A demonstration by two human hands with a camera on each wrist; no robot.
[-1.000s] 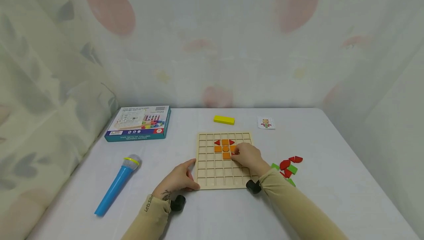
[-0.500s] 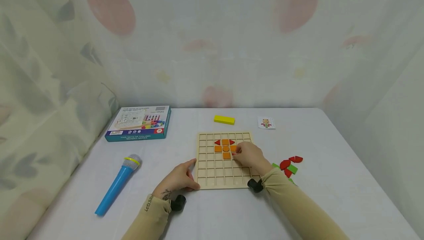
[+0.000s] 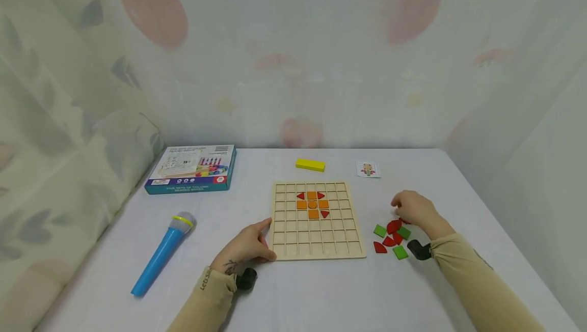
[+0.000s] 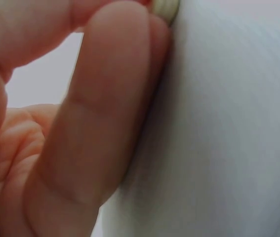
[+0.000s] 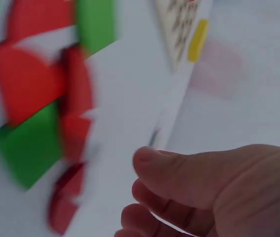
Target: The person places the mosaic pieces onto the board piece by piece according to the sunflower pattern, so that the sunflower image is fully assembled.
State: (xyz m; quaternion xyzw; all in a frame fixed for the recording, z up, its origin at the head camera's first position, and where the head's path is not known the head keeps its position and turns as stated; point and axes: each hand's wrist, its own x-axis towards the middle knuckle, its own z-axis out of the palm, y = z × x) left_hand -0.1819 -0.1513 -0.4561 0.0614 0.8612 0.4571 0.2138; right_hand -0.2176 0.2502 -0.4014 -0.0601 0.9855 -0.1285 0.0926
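Observation:
My left hand (image 3: 245, 245) holds the near left corner of a wooden grid board (image 3: 316, 248), its thumb at the front edge and a finger along the left side. In the left wrist view its fingers (image 4: 95, 103) are at the rim of the board. Orange squares (image 3: 313, 214) and an orange disc (image 3: 312, 204) form a cross on the grid, with red triangles (image 3: 324, 214) beside it. My right hand (image 3: 415, 211) is over the far side of a loose pile, fingers loosely bent and nothing between them. The pile mixes red rounded pieces (image 3: 380, 247) and green squares (image 3: 400, 252).
Behind the board lie a yellow bar (image 3: 310, 165) and a small pattern card (image 3: 368, 169). To the left are a teal-edged toy box (image 3: 192, 169) and a blue toy microphone (image 3: 160, 258). Printed curtains (image 3: 293, 67) hang close behind the white table.
My right hand has left the board and moved right to the loose pile. A red triangle now shows on the grid where its fingers were. The left hand stays at the board's corner.

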